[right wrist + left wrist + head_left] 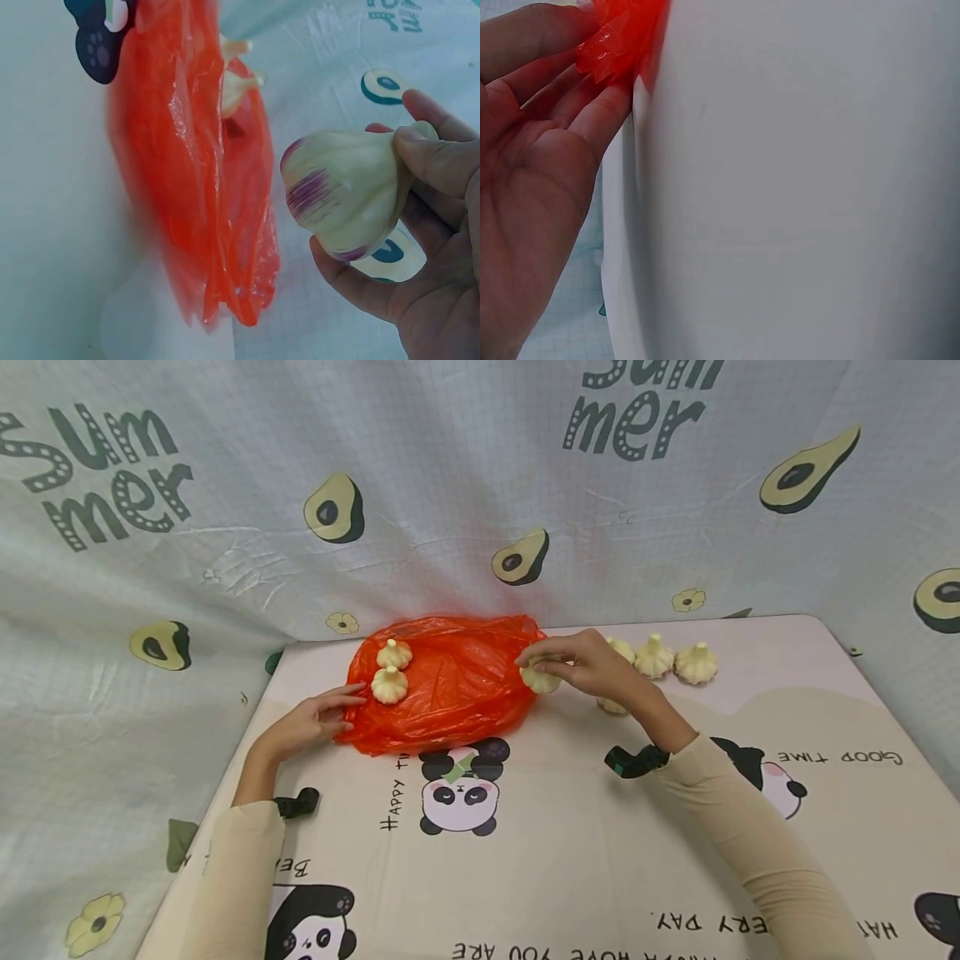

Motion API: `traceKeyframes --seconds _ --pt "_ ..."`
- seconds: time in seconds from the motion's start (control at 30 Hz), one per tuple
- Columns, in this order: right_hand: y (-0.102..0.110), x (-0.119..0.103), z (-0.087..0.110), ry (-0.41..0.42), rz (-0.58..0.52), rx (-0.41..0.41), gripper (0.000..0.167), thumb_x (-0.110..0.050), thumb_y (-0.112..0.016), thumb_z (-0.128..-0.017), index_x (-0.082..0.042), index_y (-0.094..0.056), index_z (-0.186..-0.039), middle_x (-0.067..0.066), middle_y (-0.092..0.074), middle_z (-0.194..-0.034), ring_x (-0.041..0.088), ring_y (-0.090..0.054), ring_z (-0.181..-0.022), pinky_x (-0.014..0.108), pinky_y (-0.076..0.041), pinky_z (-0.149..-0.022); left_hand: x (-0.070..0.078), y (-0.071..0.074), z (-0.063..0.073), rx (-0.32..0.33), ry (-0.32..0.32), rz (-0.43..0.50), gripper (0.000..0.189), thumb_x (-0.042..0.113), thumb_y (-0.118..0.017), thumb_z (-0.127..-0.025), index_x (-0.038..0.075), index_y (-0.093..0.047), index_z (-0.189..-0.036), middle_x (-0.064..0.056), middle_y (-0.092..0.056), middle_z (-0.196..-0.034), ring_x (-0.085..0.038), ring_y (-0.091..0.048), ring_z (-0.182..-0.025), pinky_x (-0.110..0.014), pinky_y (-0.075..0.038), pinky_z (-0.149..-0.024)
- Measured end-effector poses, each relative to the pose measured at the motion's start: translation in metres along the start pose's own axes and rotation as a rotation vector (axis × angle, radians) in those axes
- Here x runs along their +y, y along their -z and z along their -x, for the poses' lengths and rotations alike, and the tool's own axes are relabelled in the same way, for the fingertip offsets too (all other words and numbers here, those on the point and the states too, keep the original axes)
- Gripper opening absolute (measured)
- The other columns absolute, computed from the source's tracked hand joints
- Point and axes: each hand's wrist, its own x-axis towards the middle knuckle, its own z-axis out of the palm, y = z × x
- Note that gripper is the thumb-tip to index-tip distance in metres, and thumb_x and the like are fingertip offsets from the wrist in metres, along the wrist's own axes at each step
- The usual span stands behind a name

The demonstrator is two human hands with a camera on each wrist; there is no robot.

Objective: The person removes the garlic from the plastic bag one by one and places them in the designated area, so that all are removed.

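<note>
A red plastic bag [457, 693] lies spread on the table, two garlic bulbs [389, 685] on its left part. My left hand [311, 722] is at the bag's left edge, fingertips over the plastic. In the left wrist view, a bunched edge of the bag [619, 45] sits between the thumb and fingers. My right hand [592, 664] pinches another garlic bulb [345, 191] by its stem end, a finger under its purple-streaked body. That bulb is beside the bag's right edge in the head view.
Several more garlic bulbs [696, 663] stand at the back right, some partly hidden behind the right hand and wrist. Behind the table [555, 827] rises a fabric wall [450, 468] printed with avocados. Black wrist cameras [633, 762] are strapped below both hands.
</note>
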Motion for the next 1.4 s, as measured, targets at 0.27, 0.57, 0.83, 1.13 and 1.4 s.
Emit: traceKeyframes --seconds 0.27,0.57,0.83,1.13,1.4 --pt "0.007 -0.005 0.008 -0.055 -0.001 0.048 0.022 -0.007 -0.07 -0.095 -0.012 -0.077 -0.115 0.0 -0.077 -0.109 0.016 -0.07 -0.102 0.044 -0.059 -0.091 -0.001 -0.001 0.0 0.0 0.002 0.012 0.043 0.004 -0.065 -0.096 0.003 -0.061 -0.139 -0.012 -0.035 -0.163 -0.036 -0.018 -0.154 -0.055 -0.024 -0.118" --pt "0.012 -0.008 0.018 -0.084 -0.011 0.054 0.021 -0.005 -0.071 -0.094 -0.011 -0.078 -0.113 0.003 -0.077 -0.11 0.018 -0.07 -0.1 0.048 -0.058 -0.09 -0.004 0.0 -0.001 0.004 -0.012 0.006 0.042 0.005 -0.065 -0.096 0.003 -0.061 -0.138 -0.011 -0.036 -0.163 -0.036 -0.019 -0.154 -0.046 -0.026 -0.119" --pt "0.016 -0.007 0.025 -0.09 -0.002 0.065 0.022 -0.004 -0.071 -0.094 -0.011 -0.078 -0.113 0.003 -0.076 -0.111 0.019 -0.07 -0.103 0.05 -0.058 -0.091 -0.002 -0.001 0.0 -0.002 -0.006 0.015 0.042 0.005 -0.065 -0.096 0.003 -0.061 -0.139 -0.012 -0.035 -0.163 -0.037 -0.018 -0.154 -0.04 -0.029 -0.117" --pt "0.023 -0.006 0.032 -0.082 0.03 0.074 0.023 -0.004 -0.072 -0.093 -0.011 -0.077 -0.115 0.002 -0.076 -0.111 0.016 -0.071 -0.104 0.046 -0.059 -0.089 -0.001 -0.002 0.001 0.006 -0.005 0.026 0.043 0.004 -0.065 -0.096 0.002 -0.061 -0.139 -0.012 -0.035 -0.163 -0.038 -0.018 -0.153 -0.06 -0.023 -0.119" --pt "0.029 -0.008 0.037 -0.094 0.067 0.08 0.025 -0.007 -0.072 -0.093 -0.013 -0.076 -0.117 -0.001 -0.076 -0.111 0.009 -0.07 -0.102 0.044 -0.059 -0.088 -0.003 -0.002 0.0 0.012 -0.015 0.01 0.042 0.006 -0.066 -0.096 0.003 -0.061 -0.138 -0.011 -0.036 -0.163 -0.036 -0.02 -0.153 -0.059 -0.023 -0.119"
